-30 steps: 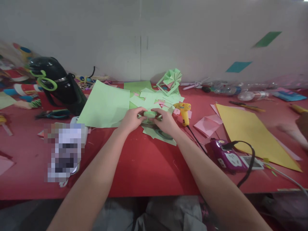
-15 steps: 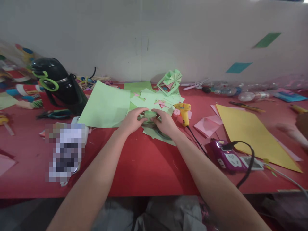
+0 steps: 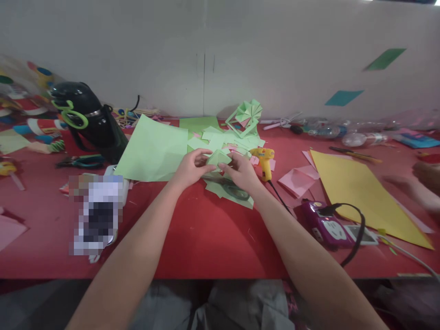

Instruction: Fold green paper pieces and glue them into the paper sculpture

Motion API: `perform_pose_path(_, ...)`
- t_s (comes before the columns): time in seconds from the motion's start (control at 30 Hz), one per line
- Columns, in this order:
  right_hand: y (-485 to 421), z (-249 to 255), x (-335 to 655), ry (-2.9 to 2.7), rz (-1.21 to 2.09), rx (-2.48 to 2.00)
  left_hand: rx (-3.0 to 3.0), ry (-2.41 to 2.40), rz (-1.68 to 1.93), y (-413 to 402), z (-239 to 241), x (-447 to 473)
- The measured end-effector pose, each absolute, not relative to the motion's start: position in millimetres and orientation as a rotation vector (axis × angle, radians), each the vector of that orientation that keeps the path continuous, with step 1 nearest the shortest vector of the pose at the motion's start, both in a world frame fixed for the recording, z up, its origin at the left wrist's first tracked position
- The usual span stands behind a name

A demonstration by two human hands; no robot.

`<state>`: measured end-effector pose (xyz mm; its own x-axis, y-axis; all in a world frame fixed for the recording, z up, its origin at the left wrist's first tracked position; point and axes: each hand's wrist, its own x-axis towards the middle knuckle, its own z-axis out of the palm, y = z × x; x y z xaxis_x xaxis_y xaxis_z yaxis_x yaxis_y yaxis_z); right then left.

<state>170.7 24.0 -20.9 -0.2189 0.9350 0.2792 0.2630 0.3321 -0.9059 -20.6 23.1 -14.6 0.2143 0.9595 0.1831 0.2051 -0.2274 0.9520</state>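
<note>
A small folded piece of light green paper [image 3: 219, 157] is pinched between my two hands above the table. My left hand [image 3: 193, 168] grips its left side, thumb in front and fingers behind. On its right side my right hand [image 3: 241, 172] holds it in the same manner. Just below lie scissors [image 3: 235, 189] on green paper scraps, their handles partly under my right hand. More light green cut pieces [image 3: 215, 136] are heaped behind my hands, and a folded green paper model [image 3: 248, 114] stands at the back. A yellow glue gun [image 3: 264, 161] lies to the right.
A large light green sheet [image 3: 156, 146] and a black bottle [image 3: 91, 121] are at left, near a phone [image 3: 99, 215]. At right are a purple power socket [image 3: 326, 224], its cord, a yellow sheet [image 3: 364, 197] and another person's blurred hand [image 3: 409, 188].
The folded green paper has been tilted up, so more of its face shows between my hands. My right hand has shifted slightly, uncovering more of the scissors.
</note>
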Motion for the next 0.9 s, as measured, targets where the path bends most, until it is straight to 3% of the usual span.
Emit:
perform_pose_path(0.33, 16.0, -18.9, 163.7, -1.468, 1.113, -1.013, 1.377, 1.046, 1.261, 19.9, -13.4, -13.9)
perform_pose_path(0.63, 10.1, -16.5, 160.0, -1.507, 1.195, -0.997, 1.507, 1.176, 1.332, 21.1, -10.2, -13.4)
perform_pose_path(0.9, 11.1, -27.6, 160.9, -1.578, 0.763, -1.098, 1.574, 1.254, 1.29, 17.7, -12.2, -11.5)
